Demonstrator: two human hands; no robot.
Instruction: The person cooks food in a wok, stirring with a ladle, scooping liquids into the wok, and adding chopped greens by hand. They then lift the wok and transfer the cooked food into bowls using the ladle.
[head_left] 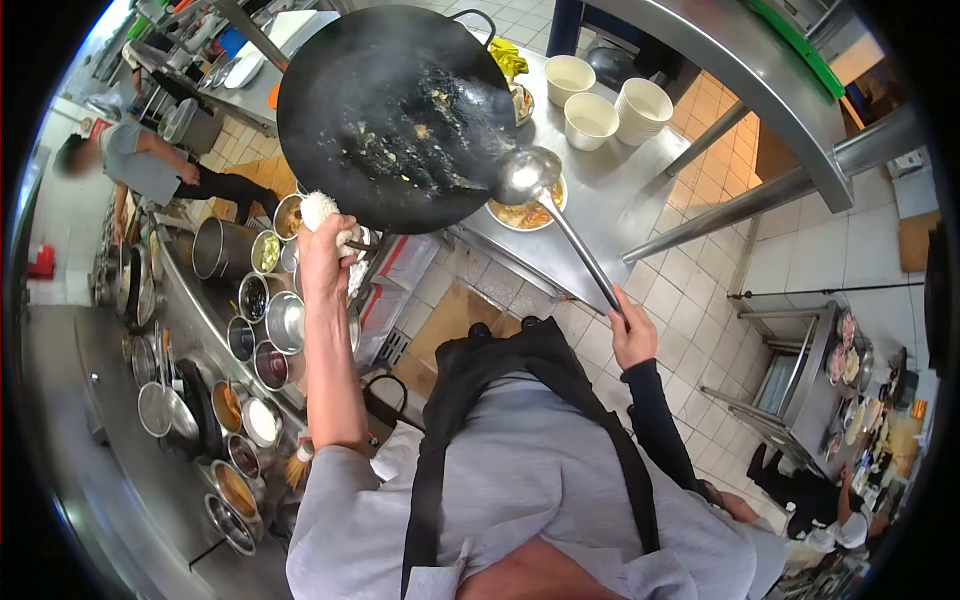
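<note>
My left hand (pixel 325 255) is closed around a white cloth (pixel 320 210) at the near edge of a large black wok (pixel 390 110), gripping the wok's handle through it. The wok is tilted, and steam and food scraps show on its dark inner surface. My right hand (pixel 632 330) is wrapped round the long handle of a steel ladle (pixel 527 175). The ladle's head is at the wok's right rim, over a bowl of food (pixel 520 217) on the steel table. The ladle head and wok partly hide that bowl.
Several white bowls (pixel 590 120), some stacked, stand on the steel table (pixel 625 185). To the left, metal pots (pixel 220 248) and ingredient containers (pixel 285 322) line a counter. A co-worker (pixel 150 160) stands far left; another person (pixel 815 505) is lower right.
</note>
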